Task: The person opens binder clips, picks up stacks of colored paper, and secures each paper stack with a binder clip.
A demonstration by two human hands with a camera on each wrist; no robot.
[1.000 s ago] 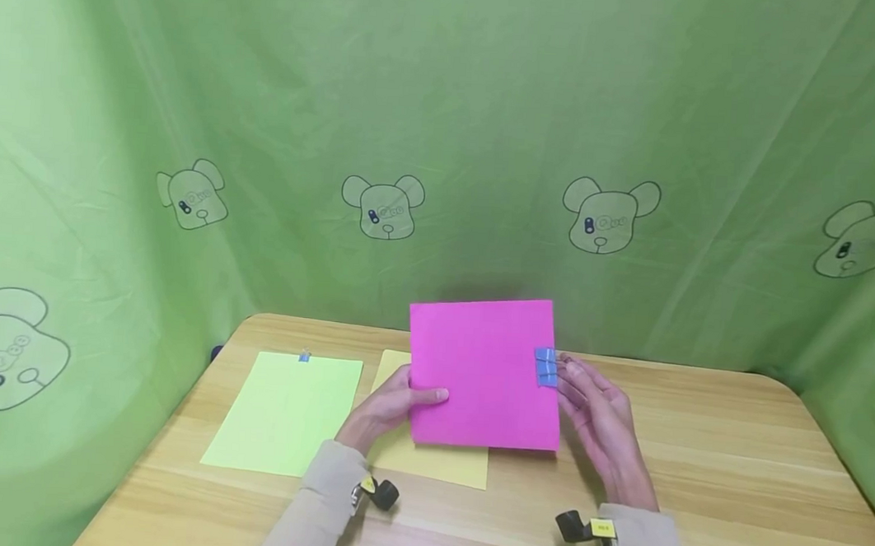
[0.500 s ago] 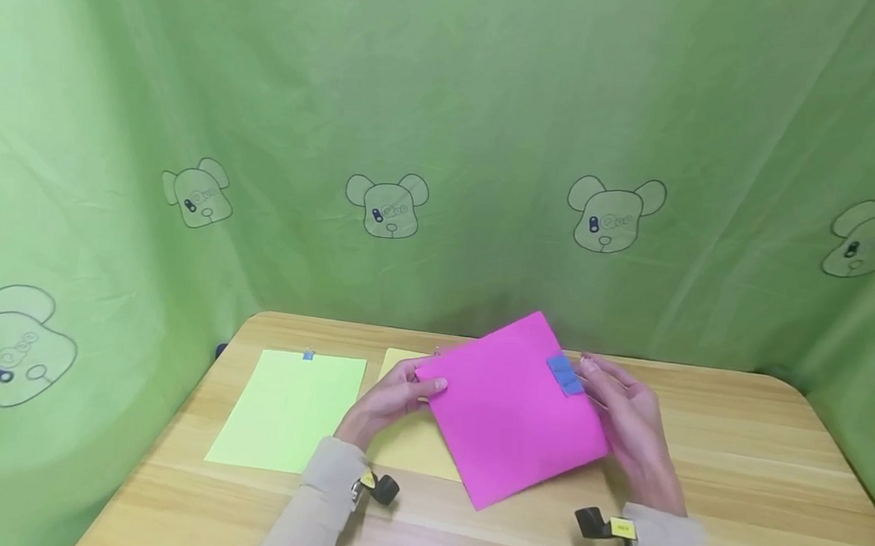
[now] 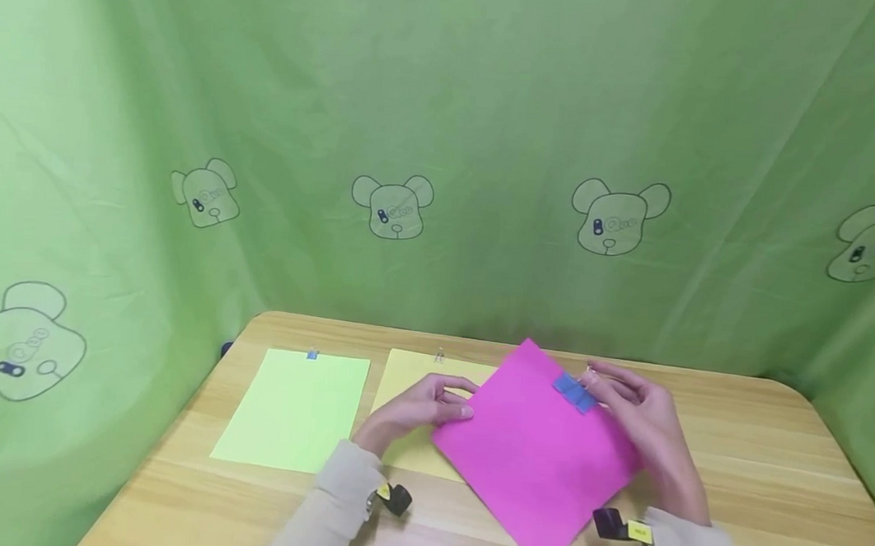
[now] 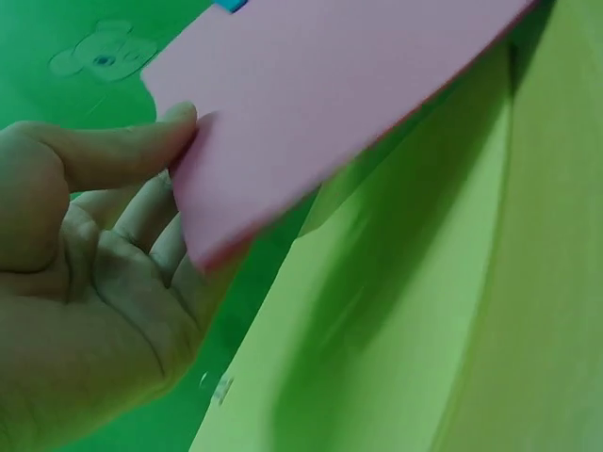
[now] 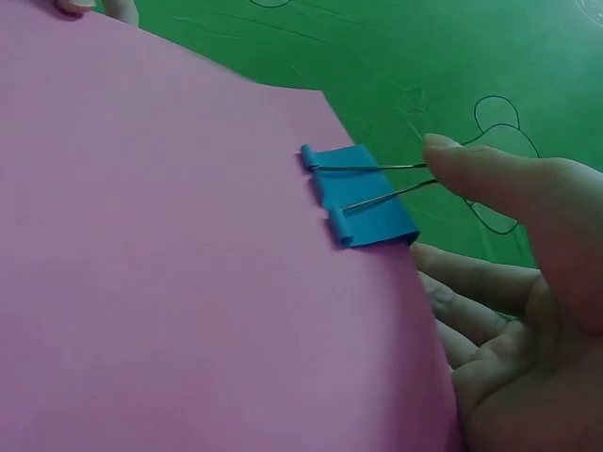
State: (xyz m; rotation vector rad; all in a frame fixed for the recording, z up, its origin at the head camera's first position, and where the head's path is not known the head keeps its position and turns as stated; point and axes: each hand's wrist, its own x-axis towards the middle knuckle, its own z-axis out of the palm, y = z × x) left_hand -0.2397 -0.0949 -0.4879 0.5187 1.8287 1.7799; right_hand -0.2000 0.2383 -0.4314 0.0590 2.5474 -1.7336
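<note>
A bright pink sheet of paper, possibly a stack, is held tilted above the table. My left hand pinches its left edge, thumb on the front and fingers behind, as the left wrist view shows. A blue binder clip is clamped on the paper's upper right edge. My right hand grips the clip's wire handles, with the thumb at their tip and the other fingers partly hidden behind the paper.
Yellow paper with a clip at its top edge lies partly under the pink sheet. To its left lies light green paper with a small blue clip. Green curtains surround the wooden table.
The pink sheet has turned clockwise and come lower and nearer, so its clip now points to the upper right. Both hands have shifted rightward with it.
</note>
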